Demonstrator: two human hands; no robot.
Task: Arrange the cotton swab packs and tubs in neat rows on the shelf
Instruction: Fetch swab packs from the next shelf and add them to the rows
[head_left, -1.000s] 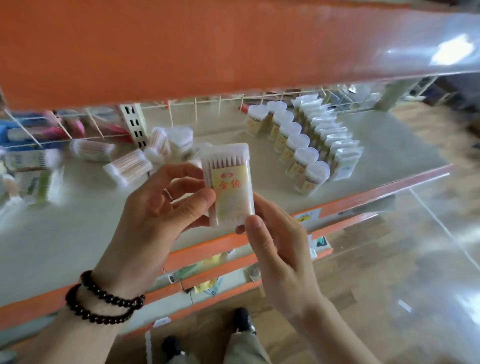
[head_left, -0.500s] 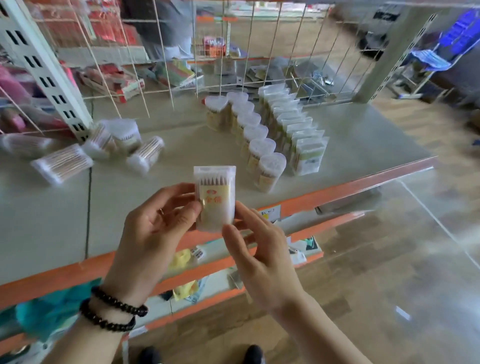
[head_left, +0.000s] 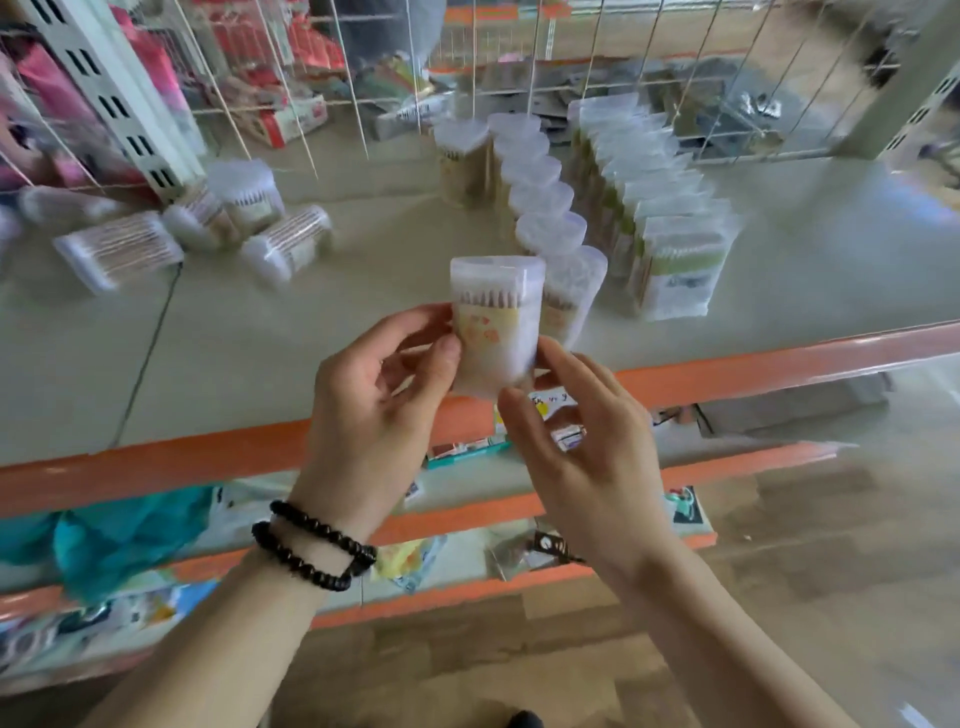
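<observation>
A clear cotton swab tub (head_left: 493, 322) with a pale translucent lid and a yellow label printed in red is held upright above the front edge of the grey shelf (head_left: 260, 338). It is pinched by the left hand (head_left: 374, 410) between thumb and fingers along its left side, while its lower right corner is touched by the fingertips of the right hand (head_left: 576, 441), whose fingers are curved lightly round it. Swab heads are seen in a line through the plastic just above the label.

Behind it, a row of like tubs (head_left: 535, 187) is stood on the shelf, running back toward the wire grid (head_left: 623, 78), and just beside that a row of flat packs (head_left: 670, 244) with green-and-white labels is ranged. To the left, several loose tubs (head_left: 208, 234) are left lying on their sides or standing.

The whole view is blurred by motion, so the label print cannot be read. The nearest tub of the row is partly hidden by the held one. A black bead bracelet (head_left: 311, 551) is worn on the left wrist.
</observation>
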